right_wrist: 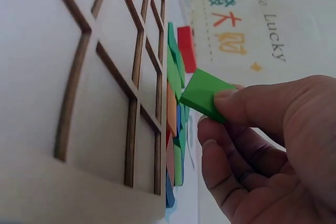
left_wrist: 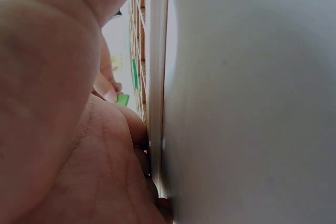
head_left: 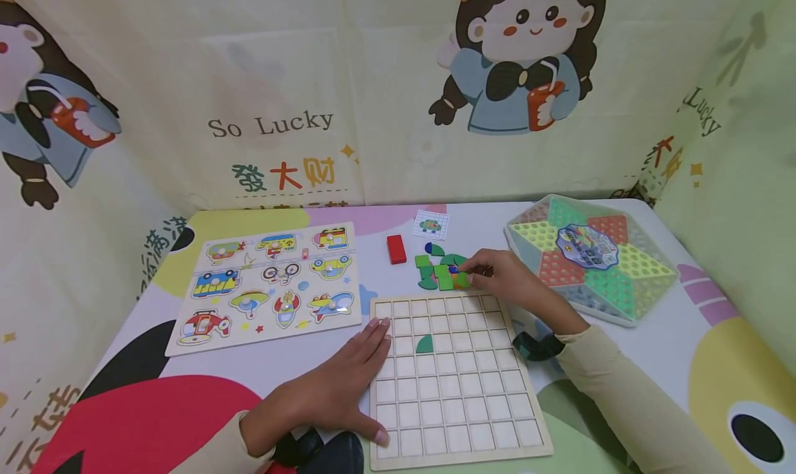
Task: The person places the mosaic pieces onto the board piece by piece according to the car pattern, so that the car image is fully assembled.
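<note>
My right hand [head_left: 506, 277] pinches a bright green square tile [right_wrist: 207, 94] between thumb and fingers, over the pile of loose pieces [head_left: 435, 270] just beyond the board's far edge. Green ones make up most of that pile, with a few blue and orange among them. My left hand [head_left: 338, 374] rests along the left side of the wooden grid board [head_left: 544, 450], fingers extended at the upper edge and thumb near the lower corner. One dark green quarter-circle piece [head_left: 425, 344] lies in a grid cell, in the second row from the far side.
A vehicle puzzle board [head_left: 251, 322] lies to the left. Behind the pile are a red block [head_left: 396, 249] and a small pattern card [head_left: 430, 224]. To the right sits a hexagonal game board [head_left: 622, 294]. A printed curtain [head_left: 385, 66] hangs behind the table.
</note>
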{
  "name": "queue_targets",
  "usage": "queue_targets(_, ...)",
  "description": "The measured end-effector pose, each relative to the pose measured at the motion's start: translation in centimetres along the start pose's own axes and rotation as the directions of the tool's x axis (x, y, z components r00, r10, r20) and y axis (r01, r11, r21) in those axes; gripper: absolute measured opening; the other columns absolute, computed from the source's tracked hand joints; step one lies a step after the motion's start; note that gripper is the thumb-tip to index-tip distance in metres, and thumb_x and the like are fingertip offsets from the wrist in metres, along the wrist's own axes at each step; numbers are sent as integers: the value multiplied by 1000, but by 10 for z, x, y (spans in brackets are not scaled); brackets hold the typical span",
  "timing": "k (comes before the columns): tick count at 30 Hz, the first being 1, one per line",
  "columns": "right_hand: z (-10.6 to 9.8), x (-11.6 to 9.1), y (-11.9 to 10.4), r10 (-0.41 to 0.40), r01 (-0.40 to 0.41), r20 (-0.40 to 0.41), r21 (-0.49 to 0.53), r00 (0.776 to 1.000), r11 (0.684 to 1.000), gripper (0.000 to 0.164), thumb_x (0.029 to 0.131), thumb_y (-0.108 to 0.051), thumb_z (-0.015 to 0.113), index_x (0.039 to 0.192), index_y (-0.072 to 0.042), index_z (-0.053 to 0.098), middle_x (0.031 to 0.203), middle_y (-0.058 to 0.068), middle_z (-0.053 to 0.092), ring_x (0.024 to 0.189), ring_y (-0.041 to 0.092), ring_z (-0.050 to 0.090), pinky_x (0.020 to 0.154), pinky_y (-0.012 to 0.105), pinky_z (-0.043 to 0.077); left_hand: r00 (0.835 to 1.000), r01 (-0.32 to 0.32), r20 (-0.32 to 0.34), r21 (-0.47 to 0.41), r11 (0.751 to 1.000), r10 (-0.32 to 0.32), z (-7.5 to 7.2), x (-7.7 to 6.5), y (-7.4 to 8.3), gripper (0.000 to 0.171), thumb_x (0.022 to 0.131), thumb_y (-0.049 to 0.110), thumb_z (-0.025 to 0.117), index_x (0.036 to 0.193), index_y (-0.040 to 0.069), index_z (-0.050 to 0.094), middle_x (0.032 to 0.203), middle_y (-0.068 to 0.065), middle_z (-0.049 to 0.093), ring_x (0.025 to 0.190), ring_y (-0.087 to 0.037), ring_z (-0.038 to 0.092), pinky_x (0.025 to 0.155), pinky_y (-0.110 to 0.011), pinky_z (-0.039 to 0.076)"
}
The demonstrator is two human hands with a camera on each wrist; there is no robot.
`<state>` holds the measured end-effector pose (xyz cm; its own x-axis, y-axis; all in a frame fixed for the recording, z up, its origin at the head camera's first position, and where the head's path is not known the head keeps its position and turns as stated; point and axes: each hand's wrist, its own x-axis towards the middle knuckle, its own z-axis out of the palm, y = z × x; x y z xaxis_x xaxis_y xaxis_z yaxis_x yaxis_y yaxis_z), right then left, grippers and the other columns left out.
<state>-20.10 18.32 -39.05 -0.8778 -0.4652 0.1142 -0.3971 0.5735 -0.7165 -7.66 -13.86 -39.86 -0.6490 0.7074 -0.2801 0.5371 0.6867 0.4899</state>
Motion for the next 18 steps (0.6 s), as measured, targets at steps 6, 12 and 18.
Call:
queue_targets(6, 6, -4, -4, -49, 48, 24, 35, 999, 998, 17, 89, 5, 66, 103, -2, 73, 96, 4, 67, 80, 16, 60, 70, 28, 52, 1000, 13, 6, -18, 1000, -13, -1, -1, 0, 125, 66, 75, 67, 157, 8, 12, 163, 0, -10, 146, -21, -14, 116, -50, 7)
queue_targets(12, 13, -9, -8, -60, 57, 47, 71, 997, 996, 19, 88, 5, 67, 105, 1, 73, 94, 5, 67, 80, 15, 59, 70, 27, 52, 1000, 20, 10, -32, 999, -20, 0, -2, 0, 125, 67, 75, 68, 157, 8, 12, 163, 0, -10, 146, -21, -14, 115, -51, 7)
queue_targets(18, 14, -16, -17, -83, 77, 89, 73, 993, 994, 18, 87, 6, 67, 103, -1, 73, 94, 2, 66, 79, 14, 57, 68, 27, 51, 1000, 9, 0, -33, 999, -9, 2, -1, 0, 125, 67, 75, 67, 157, 9, 11, 162, 1, -11, 146, -20, -15, 116, -51, 7)
